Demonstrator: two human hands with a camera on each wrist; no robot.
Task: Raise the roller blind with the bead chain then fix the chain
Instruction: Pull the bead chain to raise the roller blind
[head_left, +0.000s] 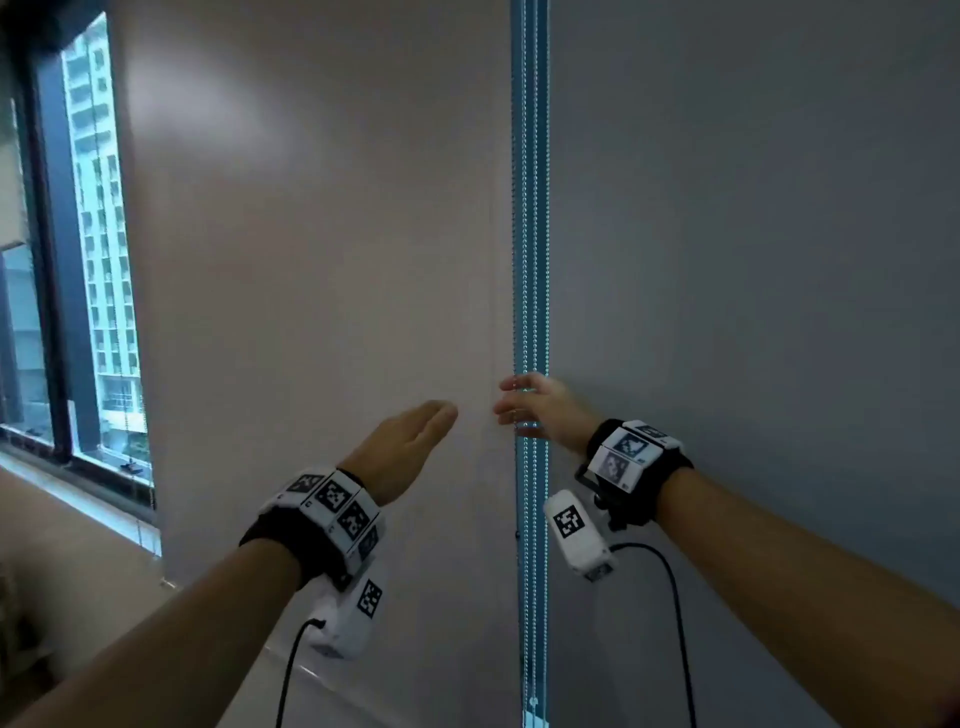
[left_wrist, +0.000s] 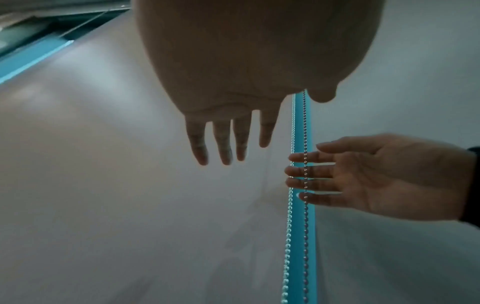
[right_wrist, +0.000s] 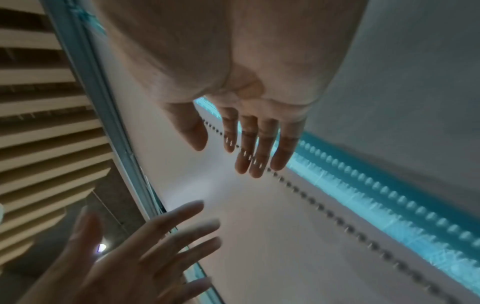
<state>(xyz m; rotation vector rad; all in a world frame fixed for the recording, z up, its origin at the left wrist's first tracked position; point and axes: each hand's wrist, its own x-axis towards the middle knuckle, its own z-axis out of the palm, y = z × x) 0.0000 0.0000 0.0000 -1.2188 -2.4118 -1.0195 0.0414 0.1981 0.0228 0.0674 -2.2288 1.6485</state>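
Observation:
The bead chain (head_left: 527, 260) hangs in several strands down the narrow bright gap between a beige roller blind (head_left: 322, 260) and a grey roller blind (head_left: 753, 260). My right hand (head_left: 530, 405) reaches into that gap with straight, spread fingers. In the left wrist view the chain (left_wrist: 305, 226) crosses in front of the right hand's fingers (left_wrist: 311, 174). The right wrist view shows the beads (right_wrist: 335, 218) lying across the fingers (right_wrist: 249, 144), which do not curl round them. My left hand (head_left: 410, 441) is flat and open in front of the beige blind, a little left of the chain, holding nothing.
A dark-framed window (head_left: 98, 260) with high-rise buildings outside lies at the far left, above a sill (head_left: 78, 467). A slatted ceiling (right_wrist: 39, 123) shows in the right wrist view. Cables hang from both wrist cameras.

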